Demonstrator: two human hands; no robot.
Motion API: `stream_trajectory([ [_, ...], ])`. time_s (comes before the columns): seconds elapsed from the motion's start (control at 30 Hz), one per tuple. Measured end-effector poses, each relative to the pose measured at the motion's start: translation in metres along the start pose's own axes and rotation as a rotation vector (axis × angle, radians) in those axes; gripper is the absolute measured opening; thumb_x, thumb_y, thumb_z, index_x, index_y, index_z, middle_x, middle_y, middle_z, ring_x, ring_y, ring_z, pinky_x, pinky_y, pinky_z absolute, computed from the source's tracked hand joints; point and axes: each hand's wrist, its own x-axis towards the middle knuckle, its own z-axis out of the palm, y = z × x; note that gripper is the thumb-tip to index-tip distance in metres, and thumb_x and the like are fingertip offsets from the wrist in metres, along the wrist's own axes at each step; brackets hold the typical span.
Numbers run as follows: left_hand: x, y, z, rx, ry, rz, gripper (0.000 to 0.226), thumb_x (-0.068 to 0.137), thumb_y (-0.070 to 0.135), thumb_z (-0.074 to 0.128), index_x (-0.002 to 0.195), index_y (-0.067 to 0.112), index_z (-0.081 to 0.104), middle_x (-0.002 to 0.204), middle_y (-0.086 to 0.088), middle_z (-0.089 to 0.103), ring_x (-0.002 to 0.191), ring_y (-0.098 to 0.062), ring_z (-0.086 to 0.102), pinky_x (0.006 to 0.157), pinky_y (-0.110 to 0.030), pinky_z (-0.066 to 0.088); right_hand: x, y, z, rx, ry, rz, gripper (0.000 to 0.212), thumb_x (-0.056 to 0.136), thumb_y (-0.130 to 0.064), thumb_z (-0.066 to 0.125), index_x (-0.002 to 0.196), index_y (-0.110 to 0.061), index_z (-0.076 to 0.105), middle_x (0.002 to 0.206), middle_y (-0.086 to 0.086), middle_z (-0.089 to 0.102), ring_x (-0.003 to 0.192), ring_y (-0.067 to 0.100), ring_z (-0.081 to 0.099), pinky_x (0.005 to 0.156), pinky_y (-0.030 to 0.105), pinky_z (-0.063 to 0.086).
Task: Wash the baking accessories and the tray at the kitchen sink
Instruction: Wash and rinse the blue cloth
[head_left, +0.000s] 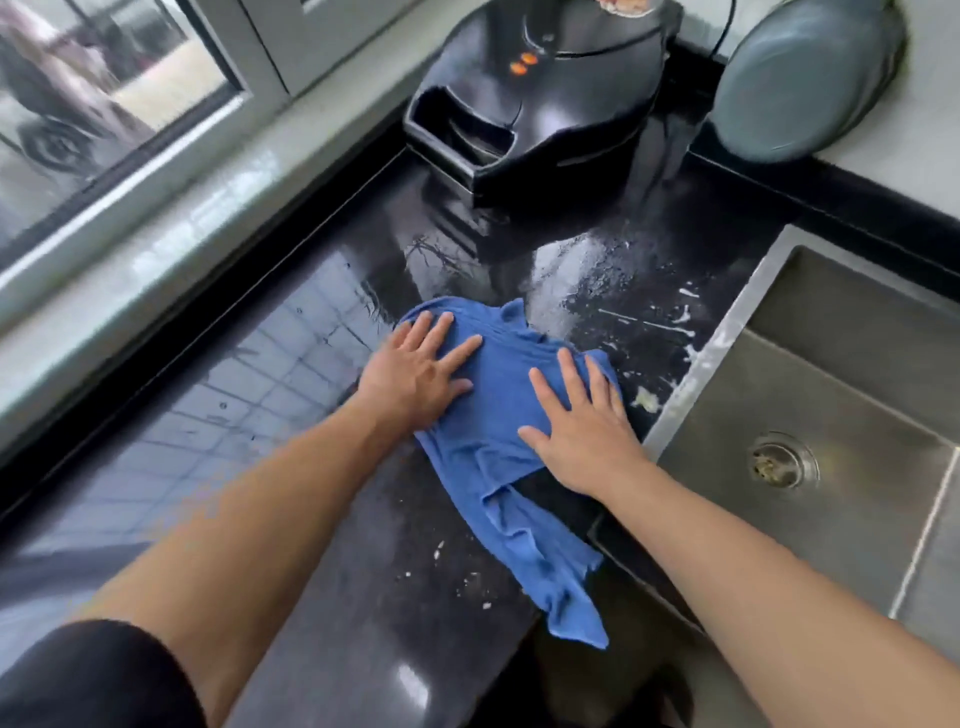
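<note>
A blue cloth (506, 395) lies spread on the wet black countertop (322, 467), its lower end hanging over the counter's front edge. My left hand (415, 371) presses flat on the cloth's left part with fingers straight. My right hand (582, 421) presses flat on its right part, fingers spread. The steel sink (841, 395) lies to the right of my right hand, its drain (782, 460) visible. No baking accessories or tray are in view.
A black electric griddle appliance (530, 98) with two orange lights stands at the back of the counter. A grey-green bowl (800, 78) leans at the back right. White splashes and crumbs (675, 322) mark the counter beside the sink. A window (104, 93) runs along the left.
</note>
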Motion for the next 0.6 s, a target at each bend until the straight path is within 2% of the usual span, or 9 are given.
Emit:
stream_trajectory([
  [0.07, -0.015, 0.056, -0.002, -0.167, 0.061, -0.115, 0.066, 0.103, 0.043, 0.035, 0.162, 0.015, 0.023, 0.169, -0.019, 0.015, 0.156, -0.041, 0.008, 0.125, -0.049, 0.014, -0.002, -0.001, 0.001, 0.003, 0.021, 0.010, 0.078, 0.100, -0.067, 0.028, 0.161, -0.035, -0.008, 0.166, 0.002, -0.028, 0.152, 0.032, -0.025, 0.124, 0.051, -0.004],
  [0.13, -0.043, 0.124, 0.007, -0.420, 0.149, -0.287, 0.067, 0.100, 0.041, 0.042, 0.156, 0.005, 0.035, 0.164, -0.025, 0.025, 0.153, -0.044, 0.017, 0.123, -0.050, 0.021, -0.006, 0.003, 0.003, 0.009, 0.028, 0.029, 0.077, 0.100, -0.066, 0.027, 0.161, -0.035, -0.007, 0.166, 0.002, -0.027, 0.152, 0.032, -0.022, 0.124, 0.052, -0.001],
  [0.2, -0.075, 0.173, 0.023, -0.564, 0.213, -0.396, 0.071, 0.098, 0.047, 0.041, 0.155, 0.005, 0.037, 0.163, -0.027, 0.028, 0.153, -0.044, 0.022, 0.123, -0.051, 0.026, -0.014, 0.016, 0.001, -0.012, 0.018, 0.058, 0.078, 0.099, -0.069, 0.026, 0.161, -0.036, -0.009, 0.167, 0.001, -0.026, 0.153, 0.032, -0.020, 0.124, 0.051, 0.000],
  [0.27, -0.102, 0.210, 0.032, -0.572, 0.214, -0.361, 0.074, 0.099, 0.048, 0.043, 0.158, 0.006, 0.031, 0.166, -0.023, 0.022, 0.155, -0.039, 0.017, 0.125, -0.050, 0.024, -0.024, 0.038, -0.004, -0.059, -0.008, 0.094, 0.082, 0.097, -0.074, 0.025, 0.160, -0.034, -0.010, 0.166, 0.003, -0.027, 0.153, 0.033, -0.019, 0.124, 0.050, -0.002],
  [0.3, -0.114, 0.224, 0.031, -0.546, 0.212, -0.288, 0.075, 0.099, 0.048, 0.046, 0.159, 0.006, 0.031, 0.166, -0.021, 0.022, 0.156, -0.036, 0.018, 0.125, -0.049, 0.024, -0.028, 0.049, -0.005, -0.088, -0.018, 0.104, 0.084, 0.096, -0.074, 0.024, 0.160, -0.033, -0.011, 0.166, 0.004, -0.027, 0.153, 0.034, -0.019, 0.124, 0.049, -0.002],
  [0.4, -0.126, 0.240, 0.023, -0.469, 0.229, -0.103, 0.069, 0.098, 0.047, 0.050, 0.154, 0.008, 0.040, 0.161, -0.015, 0.038, 0.152, -0.032, 0.031, 0.123, -0.046, 0.029, -0.034, 0.074, -0.014, -0.080, -0.068, 0.194, 0.083, 0.100, -0.066, 0.033, 0.163, -0.026, -0.004, 0.167, 0.008, -0.025, 0.153, 0.034, -0.019, 0.126, 0.049, -0.003],
  [0.5, -0.131, 0.236, 0.018, -0.548, 0.232, -0.320, 0.062, 0.102, 0.041, 0.042, 0.152, 0.004, 0.042, 0.160, -0.020, 0.037, 0.149, -0.037, 0.032, 0.120, -0.048, 0.033, -0.032, 0.076, -0.025, 0.018, 0.066, 0.267, 0.073, 0.102, -0.048, 0.045, 0.161, -0.015, 0.017, 0.167, 0.012, -0.020, 0.153, 0.035, -0.018, 0.125, 0.049, 0.000],
  [0.57, -0.140, 0.237, 0.022, -0.538, 0.199, -0.397, 0.064, 0.103, 0.043, 0.042, 0.153, 0.003, 0.041, 0.161, -0.021, 0.034, 0.150, -0.037, 0.030, 0.119, -0.048, 0.034, -0.032, 0.065, -0.020, 0.036, 0.127, 0.138, 0.072, 0.103, -0.050, 0.041, 0.162, -0.019, 0.013, 0.167, 0.007, -0.020, 0.153, 0.034, -0.016, 0.125, 0.050, 0.002],
  [0.6, -0.147, 0.238, 0.029, -0.511, 0.196, -0.376, 0.066, 0.101, 0.044, 0.046, 0.153, 0.004, 0.040, 0.162, -0.020, 0.033, 0.151, -0.036, 0.029, 0.119, -0.048, 0.035, -0.032, 0.058, -0.014, 0.025, 0.079, 0.054, 0.074, 0.103, -0.055, 0.037, 0.163, -0.024, 0.005, 0.167, 0.004, -0.023, 0.154, 0.035, -0.015, 0.125, 0.052, 0.002],
])
